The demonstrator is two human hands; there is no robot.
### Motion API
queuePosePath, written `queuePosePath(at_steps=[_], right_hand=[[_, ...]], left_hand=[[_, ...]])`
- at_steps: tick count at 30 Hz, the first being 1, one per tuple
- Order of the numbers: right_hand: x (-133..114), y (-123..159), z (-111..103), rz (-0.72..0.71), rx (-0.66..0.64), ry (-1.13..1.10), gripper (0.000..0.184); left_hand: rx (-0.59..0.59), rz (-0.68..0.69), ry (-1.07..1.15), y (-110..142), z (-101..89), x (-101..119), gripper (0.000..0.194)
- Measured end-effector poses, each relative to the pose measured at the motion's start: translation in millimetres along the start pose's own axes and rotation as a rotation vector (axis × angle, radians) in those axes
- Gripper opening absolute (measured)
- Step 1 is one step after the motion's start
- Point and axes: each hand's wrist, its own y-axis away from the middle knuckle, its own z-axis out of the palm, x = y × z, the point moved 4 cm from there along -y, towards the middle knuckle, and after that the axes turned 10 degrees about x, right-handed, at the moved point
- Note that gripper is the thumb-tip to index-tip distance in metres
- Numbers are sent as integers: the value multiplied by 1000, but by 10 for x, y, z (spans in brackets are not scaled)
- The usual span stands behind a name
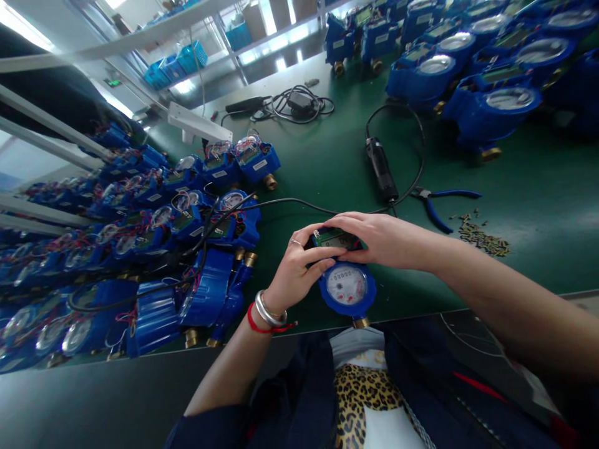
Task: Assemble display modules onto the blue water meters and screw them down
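A blue water meter [347,288] with a round white dial and a brass fitting lies at the near edge of the green table [327,162]. Both my hands press on its upper part, where a green circuit board with a small display [334,237] sits. My left hand [299,268], with bracelets at the wrist, curls its fingers round the left side of that part. My right hand [379,240] lies over it from the right, fingers closed on the top.
Several open blue meters with red wires [154,243] crowd the left. Finished blue meters [486,68] stand at the back right. A black electric screwdriver [381,168] with its cable, blue-handled pliers [440,202], a pile of small screws [482,237] and a cable bundle [294,103] lie on the table.
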Motion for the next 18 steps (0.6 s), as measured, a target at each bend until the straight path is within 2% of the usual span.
queuePosePath(at_steps=[5, 8, 13, 18], right_hand=[[7, 8, 11, 18, -6, -21, 56], [31, 33, -2, 32, 26, -55, 57], [89, 105, -48, 69, 9, -150, 63], [107, 166, -70, 112, 60, -166, 62]], left_hand=[[-6, 36, -25, -13, 2, -2, 24], [-19, 32, -24, -13, 9, -9, 24], [-23, 18, -1, -8, 11, 5, 24], [-39, 11, -7, -9, 10, 18, 25]])
